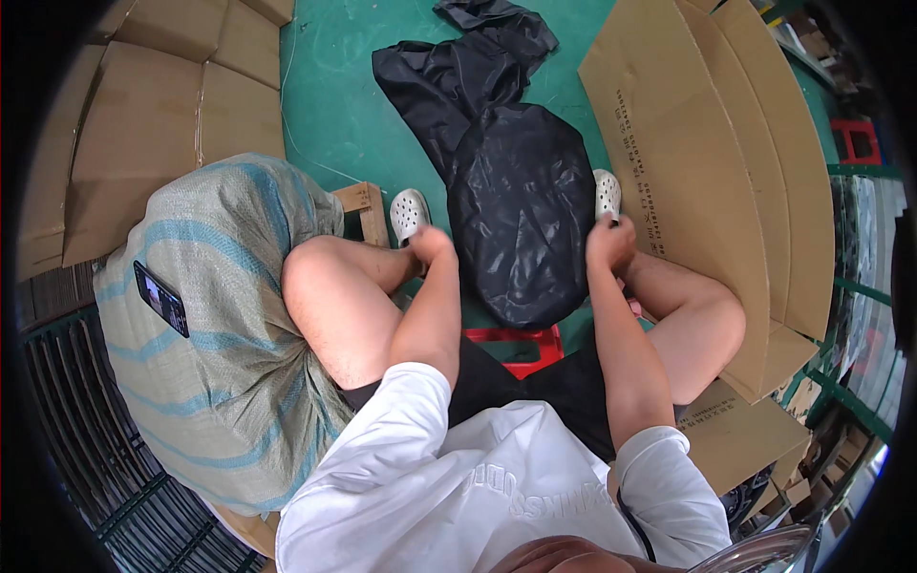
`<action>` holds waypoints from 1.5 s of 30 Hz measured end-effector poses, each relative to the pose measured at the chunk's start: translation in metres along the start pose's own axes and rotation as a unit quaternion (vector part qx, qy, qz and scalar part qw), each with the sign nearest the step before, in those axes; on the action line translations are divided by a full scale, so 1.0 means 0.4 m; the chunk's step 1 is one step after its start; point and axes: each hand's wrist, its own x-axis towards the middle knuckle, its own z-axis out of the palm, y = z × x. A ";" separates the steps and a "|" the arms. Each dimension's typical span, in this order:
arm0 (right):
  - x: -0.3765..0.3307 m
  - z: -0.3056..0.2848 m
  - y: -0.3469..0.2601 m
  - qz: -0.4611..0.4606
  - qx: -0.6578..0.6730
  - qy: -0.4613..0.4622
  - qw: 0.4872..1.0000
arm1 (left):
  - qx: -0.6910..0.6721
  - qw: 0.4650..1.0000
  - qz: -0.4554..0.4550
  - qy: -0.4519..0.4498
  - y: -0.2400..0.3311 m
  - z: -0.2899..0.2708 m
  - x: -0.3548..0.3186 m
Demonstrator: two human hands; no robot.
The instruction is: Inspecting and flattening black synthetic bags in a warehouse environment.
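Between my knees stands an oval bundle (521,215) covered in wrinkled, shiny black material. My left hand (433,246) is beside its left edge, in front of a white clog, with the fingers curled and mostly out of sight. On the opposite side, my right hand (611,244) is closed near the bundle's right edge, just below the other clog. What either hand grips is hidden. A loose length of black sheeting (458,81) spreads over the floor beyond the bundle. Part of a red plastic stool (521,351) shows below it.
A large open cardboard box (683,162) flanks me on the right. At my left sits a striped woven sack (205,382) with a phone (161,298) on top. Stacked cartons (138,143) fill the far left. A small wooden frame (368,210) rests on the green floor (330,91).
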 end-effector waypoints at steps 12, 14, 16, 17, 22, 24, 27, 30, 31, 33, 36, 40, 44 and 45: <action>0.016 0.117 -0.361 -0.470 -0.076 -0.096 0.874 | 0.264 0.658 0.682 -0.178 0.438 0.006 -0.188; 0.013 0.132 -0.347 -0.467 -0.083 -0.101 0.875 | 0.273 0.668 0.668 -0.181 0.429 0.007 -0.188; 0.016 0.130 -0.351 -0.458 -0.109 -0.099 0.877 | 0.280 0.665 0.669 -0.179 0.439 0.015 -0.191; 0.017 0.129 -0.352 -0.454 -0.108 -0.103 0.878 | 0.283 0.661 0.672 -0.176 0.442 0.015 -0.192; 0.010 0.124 -0.359 -0.446 -0.102 -0.118 0.881 | 0.288 0.668 0.659 -0.191 0.446 0.007 -0.191; 0.013 0.126 -0.355 -0.441 -0.102 -0.130 0.882 | 0.291 0.668 0.654 -0.203 0.445 0.010 -0.191; 0.013 0.125 -0.361 -0.441 -0.100 -0.127 0.883 | 0.293 0.671 0.650 -0.204 0.452 0.012 -0.190; 0.018 0.130 -0.357 -0.439 -0.106 -0.129 0.883 | 0.296 0.671 0.648 -0.205 0.454 0.014 -0.193; 0.019 0.131 -0.358 -0.438 -0.112 -0.130 0.882 | 0.293 0.670 0.652 -0.202 0.455 0.015 -0.193; 0.019 0.131 -0.360 -0.437 -0.114 -0.133 0.882 | 0.297 0.670 0.649 -0.203 0.456 0.015 -0.194; 0.018 0.132 -0.364 -0.440 -0.114 -0.129 0.882 | 0.303 0.670 0.649 -0.193 0.452 0.022 -0.191; 0.012 0.133 -0.366 -0.448 -0.117 -0.123 0.878 | 0.306 0.671 0.649 -0.185 0.446 0.022 -0.183; 0.008 0.130 -0.362 -0.451 -0.112 -0.106 0.879 | 0.292 0.669 0.655 -0.197 0.441 0.019 -0.183; 0.008 0.128 -0.360 -0.453 -0.111 -0.105 0.879 | 0.290 0.670 0.655 -0.195 0.439 0.019 -0.184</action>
